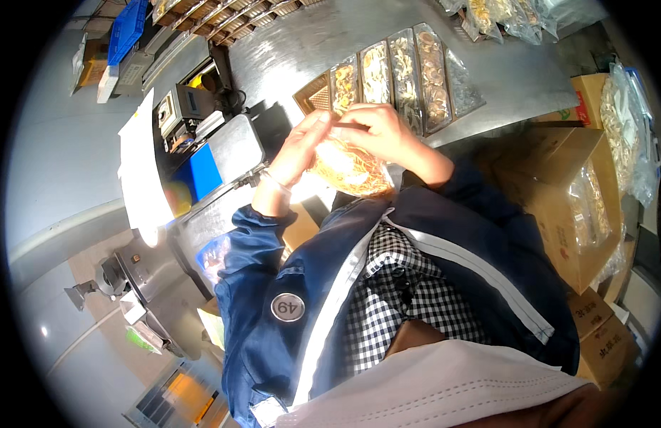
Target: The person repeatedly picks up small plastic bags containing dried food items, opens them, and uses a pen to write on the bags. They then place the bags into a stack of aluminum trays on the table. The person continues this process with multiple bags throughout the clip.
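In front of my chest, both hands hold a clear plastic bag of thin orange-brown dried strands. My left hand grips its left upper side, thumb pressed in toward the top. Closed at the upper edge of the bag is my right hand, its fingers bent close to the left ones. Glare whitens part of the bag, and the fingertips partly hide its top. Just beyond my hands, long clear packs of sliced dried mushrooms lie side by side, beside a brown lattice-patterned tray.
A steel table stretches ahead. At left stand a scale with a metal plate and a blue panel. Brown trays sit at the far edge. To the right is an open cardboard box near bagged dried goods.
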Demonstrator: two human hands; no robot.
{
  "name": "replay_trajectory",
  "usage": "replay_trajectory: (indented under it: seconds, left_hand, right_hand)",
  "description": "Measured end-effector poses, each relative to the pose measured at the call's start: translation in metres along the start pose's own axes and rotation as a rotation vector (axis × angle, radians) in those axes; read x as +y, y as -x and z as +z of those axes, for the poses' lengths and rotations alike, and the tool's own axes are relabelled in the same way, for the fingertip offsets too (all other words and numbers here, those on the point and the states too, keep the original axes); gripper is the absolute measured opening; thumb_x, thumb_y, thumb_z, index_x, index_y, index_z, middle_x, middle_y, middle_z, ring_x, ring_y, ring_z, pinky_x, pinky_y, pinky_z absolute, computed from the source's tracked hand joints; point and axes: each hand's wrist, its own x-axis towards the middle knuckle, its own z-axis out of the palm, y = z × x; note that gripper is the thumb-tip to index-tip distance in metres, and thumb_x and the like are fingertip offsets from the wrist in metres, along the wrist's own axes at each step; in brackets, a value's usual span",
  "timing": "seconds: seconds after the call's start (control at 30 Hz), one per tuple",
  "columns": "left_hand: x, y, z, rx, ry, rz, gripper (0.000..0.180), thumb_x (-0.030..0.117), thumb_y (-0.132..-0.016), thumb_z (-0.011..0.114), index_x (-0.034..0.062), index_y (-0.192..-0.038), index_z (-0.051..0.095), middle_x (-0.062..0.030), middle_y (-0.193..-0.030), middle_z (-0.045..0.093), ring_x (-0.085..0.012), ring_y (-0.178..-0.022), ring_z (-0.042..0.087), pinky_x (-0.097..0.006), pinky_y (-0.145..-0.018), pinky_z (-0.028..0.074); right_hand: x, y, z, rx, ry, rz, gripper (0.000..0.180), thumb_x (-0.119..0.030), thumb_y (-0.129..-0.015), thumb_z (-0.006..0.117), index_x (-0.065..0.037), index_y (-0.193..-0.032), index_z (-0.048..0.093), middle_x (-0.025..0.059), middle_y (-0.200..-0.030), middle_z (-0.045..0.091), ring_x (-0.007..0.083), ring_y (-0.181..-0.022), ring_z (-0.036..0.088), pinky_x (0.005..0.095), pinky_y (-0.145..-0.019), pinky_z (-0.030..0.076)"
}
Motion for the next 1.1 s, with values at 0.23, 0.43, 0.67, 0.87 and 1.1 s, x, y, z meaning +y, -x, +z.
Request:
replay_trajectory:
  seconds: [0.23,0.43,0.67,0.87,1.1]
  left_hand:
    - [-0.009,0.021,-0.019,0.298,-0.025,0.158,0.028,0.03,-0.103,0.05,0.0043,-0.103,0.062,0.0015,-0.09,0.059,-0.0065,-0.082,0.048,-0.022,-0.076,0.039]
    - [-0.024,0.025,-0.001,0.402,-0.003,0.414,0.031,0.03,-0.104,0.046,0.0033,-0.104,0.06,-0.0039,-0.105,0.059,-0.012,-0.096,0.051,-0.027,-0.089,0.04]
    - [-0.044,0.059,0.034,0.413,-0.029,0.646,0.054,0.055,-0.097,0.047,0.0028,-0.103,0.054,-0.0188,-0.126,0.051,-0.0257,-0.114,0.05,-0.041,-0.101,0.039]
    - [-0.058,0.077,0.059,0.478,0.145,0.75,0.049,0.051,-0.098,0.048,0.0027,-0.104,0.048,-0.0206,-0.123,0.047,-0.0257,-0.108,0.052,-0.041,-0.096,0.045]
    - [-0.057,0.088,0.063,0.416,0.084,0.767,0.045,0.049,-0.097,0.049,0.0043,-0.101,0.049,-0.022,-0.121,0.049,-0.0251,-0.107,0.051,-0.04,-0.096,0.042]
  right_hand:
    - [-0.019,0.008,-0.057,0.197,0.145,0.116,0.031,-0.02,-0.086,0.077,0.0,-0.108,0.069,0.0042,-0.092,0.065,0.0118,-0.082,0.06,0.0248,-0.068,0.046]
    - [0.003,0.018,-0.049,0.225,-0.163,0.48,0.086,-0.019,-0.083,0.082,-0.003,-0.149,0.029,0.0102,-0.12,0.061,0.014,-0.099,0.06,0.0259,-0.081,0.051]
    - [-0.031,0.038,-0.055,0.146,-0.522,0.523,0.02,-0.025,-0.094,0.068,-0.006,-0.087,0.066,-0.0039,-0.069,0.06,0.002,-0.061,0.045,0.0198,-0.056,0.031]
    - [-0.028,0.044,-0.048,0.125,-0.282,0.459,0.025,-0.025,-0.094,0.069,-0.005,-0.081,0.063,-0.0051,-0.065,0.052,0.0037,-0.06,0.047,0.0229,-0.054,0.037]
    - [-0.019,0.064,-0.033,-0.138,-0.663,0.767,0.014,-0.017,-0.098,0.062,-0.004,-0.094,0.064,-0.0026,-0.079,0.061,0.005,-0.07,0.056,0.0211,-0.061,0.044]
